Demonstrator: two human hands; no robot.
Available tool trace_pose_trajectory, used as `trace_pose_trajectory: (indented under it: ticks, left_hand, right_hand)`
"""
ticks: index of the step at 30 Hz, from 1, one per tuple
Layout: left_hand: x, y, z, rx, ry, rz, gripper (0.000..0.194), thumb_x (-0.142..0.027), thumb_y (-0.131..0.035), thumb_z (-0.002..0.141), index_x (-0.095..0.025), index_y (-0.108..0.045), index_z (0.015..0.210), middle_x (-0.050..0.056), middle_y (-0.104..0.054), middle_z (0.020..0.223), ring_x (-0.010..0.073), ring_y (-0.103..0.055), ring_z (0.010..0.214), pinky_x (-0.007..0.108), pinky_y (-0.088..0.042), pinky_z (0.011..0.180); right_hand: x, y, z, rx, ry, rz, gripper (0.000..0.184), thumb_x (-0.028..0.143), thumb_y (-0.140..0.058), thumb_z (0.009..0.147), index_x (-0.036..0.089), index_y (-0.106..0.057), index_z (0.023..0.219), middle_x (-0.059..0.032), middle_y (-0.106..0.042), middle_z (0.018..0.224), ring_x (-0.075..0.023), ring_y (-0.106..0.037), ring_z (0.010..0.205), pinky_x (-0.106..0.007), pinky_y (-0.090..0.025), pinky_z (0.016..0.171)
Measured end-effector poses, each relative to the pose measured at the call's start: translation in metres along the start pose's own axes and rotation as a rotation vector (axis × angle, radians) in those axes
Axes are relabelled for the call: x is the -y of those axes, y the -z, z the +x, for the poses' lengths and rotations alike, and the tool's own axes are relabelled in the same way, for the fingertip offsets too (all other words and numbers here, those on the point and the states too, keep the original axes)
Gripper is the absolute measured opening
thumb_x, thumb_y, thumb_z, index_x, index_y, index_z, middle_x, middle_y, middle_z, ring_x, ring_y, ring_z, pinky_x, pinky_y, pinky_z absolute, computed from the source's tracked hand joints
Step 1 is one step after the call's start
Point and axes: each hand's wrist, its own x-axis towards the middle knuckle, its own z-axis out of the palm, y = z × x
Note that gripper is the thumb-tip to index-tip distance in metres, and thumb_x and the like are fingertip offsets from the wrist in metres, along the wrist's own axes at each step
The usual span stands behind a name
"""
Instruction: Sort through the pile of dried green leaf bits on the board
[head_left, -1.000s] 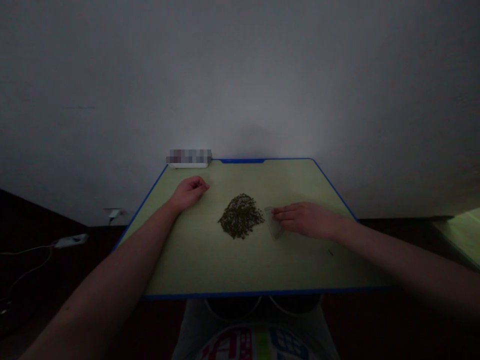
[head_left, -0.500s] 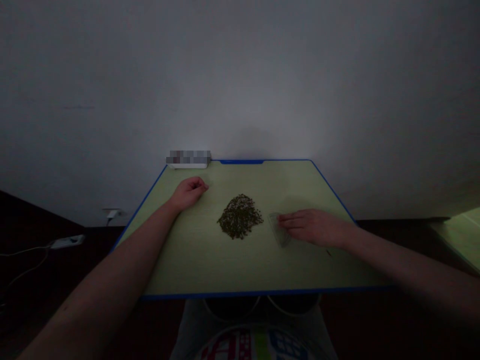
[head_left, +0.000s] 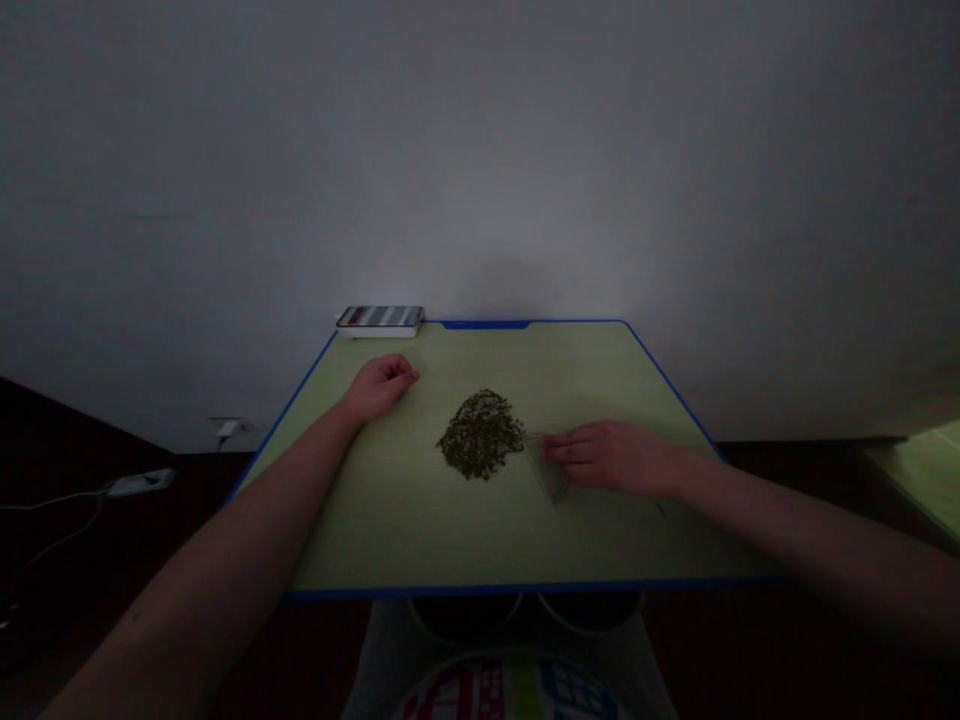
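A pile of small dark greenish-brown grains lies on the pale table; the grains are too small to name exactly. My right hand is to the right of the pile, fingers pressed together on a clear, thin plastic piece. This see-through piece stands slanted at the pile's right edge, and the fingers hide part of it. Up and to the left of the pile, my left hand rests on the table, curled into a loose fist. Nothing shows in it.
A phone lies on a white box at the table's back left corner, near the wall. A small dark sliver lies below my right wrist. A power strip with cords is off the left side.
My right hand has moved a little left with the clear plastic piece, bringing it to the pile's right edge. My left hand has stayed in place.
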Motion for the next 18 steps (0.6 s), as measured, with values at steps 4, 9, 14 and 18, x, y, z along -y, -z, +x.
trace_pose_trajectory:
  ticks: [4, 9, 14, 18]
  left_hand:
    - [0.001, 0.0, 0.0, 0.006, -0.002, 0.003, 0.023, -0.038, -0.056, 0.071, -0.017, -0.05, 0.063, -0.006, -0.043, 0.047, 0.0081, -0.038, 0.048, 0.023, -0.03, 0.049]
    - [0.003, 0.0, 0.002, -0.005, -0.018, 0.018, 0.023, -0.039, -0.056, 0.071, -0.017, -0.051, 0.063, -0.006, -0.043, 0.047, 0.0082, -0.038, 0.048, 0.023, -0.03, 0.049]
    - [0.004, 0.0, 0.002, -0.004, -0.019, 0.005, 0.024, -0.039, -0.055, 0.071, -0.017, -0.05, 0.064, -0.006, -0.042, 0.047, 0.0081, -0.038, 0.047, 0.023, -0.03, 0.049]
    - [0.003, -0.001, 0.002, 0.002, -0.023, 0.003, 0.023, -0.039, -0.056, 0.07, -0.017, -0.05, 0.064, -0.006, -0.042, 0.046, 0.0079, -0.037, 0.047, 0.023, -0.029, 0.048]
  right_hand:
    - [-0.001, 0.0, 0.0, 0.031, -0.044, 0.014, 0.027, 0.02, -0.042, 0.094, 0.017, -0.069, 0.095, -0.0076, -0.065, 0.116, -0.0177, -0.048, 0.123, -0.033, -0.043, 0.098]
    - [-0.003, -0.003, -0.014, 0.062, -0.108, 0.028, 0.025, 0.019, -0.044, 0.093, 0.018, -0.068, 0.099, -0.0077, -0.065, 0.116, -0.0176, -0.049, 0.122, -0.033, -0.042, 0.099]
    - [-0.001, -0.001, -0.033, 0.032, -0.138, -0.006, 0.025, 0.015, -0.044, 0.092, 0.016, -0.068, 0.1, -0.0089, -0.065, 0.117, -0.019, -0.051, 0.12, -0.034, -0.046, 0.096]
    - [0.003, 0.002, -0.037, 0.032, -0.147, -0.028, 0.026, 0.014, -0.042, 0.092, 0.016, -0.068, 0.099, -0.0087, -0.064, 0.118, -0.0191, -0.051, 0.12, -0.034, -0.046, 0.095]
